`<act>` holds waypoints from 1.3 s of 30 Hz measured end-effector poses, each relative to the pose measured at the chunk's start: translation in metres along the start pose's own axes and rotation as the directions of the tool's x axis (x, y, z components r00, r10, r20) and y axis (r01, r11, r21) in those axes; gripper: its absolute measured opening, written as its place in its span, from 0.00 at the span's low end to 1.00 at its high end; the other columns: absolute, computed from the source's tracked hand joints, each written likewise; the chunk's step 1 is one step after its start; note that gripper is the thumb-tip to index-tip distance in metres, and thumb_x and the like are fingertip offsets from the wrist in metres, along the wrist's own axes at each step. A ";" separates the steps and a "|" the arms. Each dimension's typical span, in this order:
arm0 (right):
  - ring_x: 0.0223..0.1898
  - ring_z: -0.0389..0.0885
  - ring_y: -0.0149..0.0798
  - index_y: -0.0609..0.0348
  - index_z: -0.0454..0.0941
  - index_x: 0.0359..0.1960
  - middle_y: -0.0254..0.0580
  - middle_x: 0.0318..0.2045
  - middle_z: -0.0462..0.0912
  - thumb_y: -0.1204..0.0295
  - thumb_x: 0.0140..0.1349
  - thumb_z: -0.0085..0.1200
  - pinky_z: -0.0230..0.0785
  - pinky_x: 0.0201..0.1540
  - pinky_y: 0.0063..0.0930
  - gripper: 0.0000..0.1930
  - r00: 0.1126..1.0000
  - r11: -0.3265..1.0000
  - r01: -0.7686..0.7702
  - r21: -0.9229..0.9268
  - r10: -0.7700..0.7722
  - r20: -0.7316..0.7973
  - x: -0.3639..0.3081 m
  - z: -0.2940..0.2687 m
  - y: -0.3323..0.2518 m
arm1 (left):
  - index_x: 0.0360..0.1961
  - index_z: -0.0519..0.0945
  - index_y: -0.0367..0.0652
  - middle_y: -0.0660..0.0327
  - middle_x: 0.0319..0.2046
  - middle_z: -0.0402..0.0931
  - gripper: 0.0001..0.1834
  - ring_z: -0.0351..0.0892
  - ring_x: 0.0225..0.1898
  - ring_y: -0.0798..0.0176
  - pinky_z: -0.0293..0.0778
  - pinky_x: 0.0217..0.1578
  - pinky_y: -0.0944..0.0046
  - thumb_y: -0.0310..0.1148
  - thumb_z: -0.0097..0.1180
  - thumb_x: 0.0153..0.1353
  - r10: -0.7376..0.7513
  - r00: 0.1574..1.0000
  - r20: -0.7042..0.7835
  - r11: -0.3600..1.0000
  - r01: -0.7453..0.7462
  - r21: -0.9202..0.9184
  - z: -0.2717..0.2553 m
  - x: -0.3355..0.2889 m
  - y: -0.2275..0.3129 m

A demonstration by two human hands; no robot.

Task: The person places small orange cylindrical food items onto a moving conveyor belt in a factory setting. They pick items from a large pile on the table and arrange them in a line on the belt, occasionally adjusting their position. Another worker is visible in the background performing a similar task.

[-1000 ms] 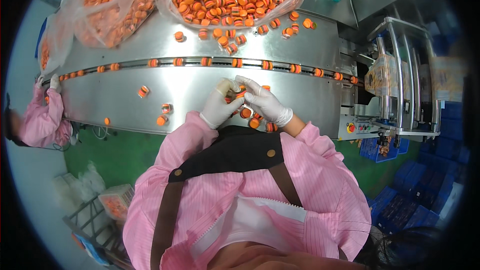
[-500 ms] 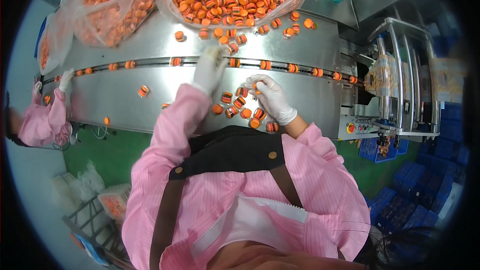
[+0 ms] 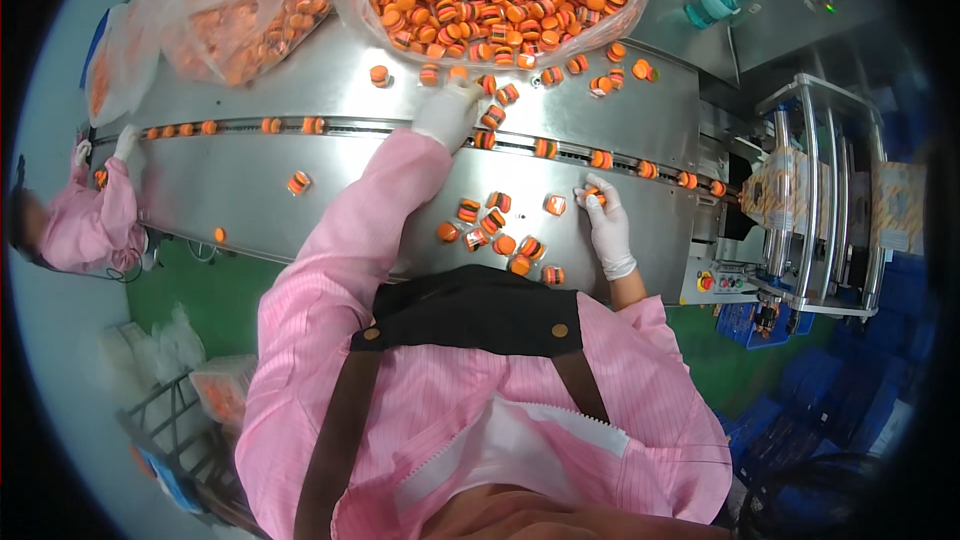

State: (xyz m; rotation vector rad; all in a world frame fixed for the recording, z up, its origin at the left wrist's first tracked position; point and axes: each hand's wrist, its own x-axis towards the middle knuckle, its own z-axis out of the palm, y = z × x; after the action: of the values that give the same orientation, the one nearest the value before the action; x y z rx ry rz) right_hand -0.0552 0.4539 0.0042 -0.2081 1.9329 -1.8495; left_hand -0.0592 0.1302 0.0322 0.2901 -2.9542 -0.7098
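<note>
My gloved left hand (image 3: 447,118) reaches over the conveyor slot to the loose sweets by the big bag. Its fingers point away and are partly hidden; an orange layered sweet (image 3: 458,72) sits right at their tips. On the near side of the slot, my gloved right hand (image 3: 609,232) pinches a burger-shaped sweet (image 3: 596,195) with orange ends. Just left of that hand lies a single wrapped sweet (image 3: 555,204). A loose group of layered sweets (image 3: 492,221) rests on the steel table (image 3: 390,180) between my arms.
A conveyor slot (image 3: 370,128) carrying spaced sweets runs rightward into a packing machine (image 3: 808,195) with printed film. A large clear bag (image 3: 352,0) heaped with sweets stands beyond the slot, beside another bag (image 3: 250,40). A gloved co-worker (image 3: 90,205) works far left. A teal cup (image 3: 712,5) lies back right.
My right hand has moved right, away from the group, with a sweet in its fingers. My left hand has shifted to the loose sweets by the bag. The whole view has shifted slightly.
</note>
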 end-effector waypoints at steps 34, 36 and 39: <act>0.37 0.80 0.35 0.66 0.73 0.45 0.45 0.38 0.76 0.79 0.62 0.49 0.71 0.45 0.28 0.10 0.941 0.912 0.331 -0.241 -0.338 0.015 -0.003 0.004 0.017 | 0.48 0.74 0.44 0.48 0.39 0.77 0.18 0.79 0.46 0.49 0.76 0.41 0.53 0.28 0.60 0.54 -0.104 0.749 0.655 0.995 0.075 0.072 -0.022 0.038 0.063; 0.37 0.80 0.35 0.66 0.73 0.45 0.44 0.38 0.76 0.80 0.62 0.48 0.71 0.45 0.28 0.10 0.940 0.913 0.335 -0.233 -0.340 0.018 -0.003 0.004 0.017 | 0.46 0.76 0.43 0.49 0.36 0.77 0.16 0.80 0.43 0.50 0.75 0.41 0.55 0.29 0.58 0.55 0.035 0.933 0.358 0.999 -0.025 -0.033 -0.005 0.035 0.044; 0.37 0.79 0.35 0.66 0.73 0.45 0.44 0.38 0.76 0.80 0.62 0.48 0.71 0.45 0.27 0.10 0.938 0.911 0.344 -0.226 -0.346 0.032 -0.001 0.001 0.022 | 0.45 0.78 0.43 0.50 0.35 0.77 0.15 0.79 0.39 0.53 0.75 0.42 0.58 0.31 0.58 0.56 0.106 0.994 -0.003 0.956 -0.103 -0.273 -0.006 0.028 0.025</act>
State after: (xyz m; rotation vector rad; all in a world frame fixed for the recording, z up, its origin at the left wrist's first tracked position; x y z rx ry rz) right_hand -0.0492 0.4552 -0.0166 -0.6557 2.2294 -1.8296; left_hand -0.0903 0.1441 0.0503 0.1069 -2.8075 -1.0909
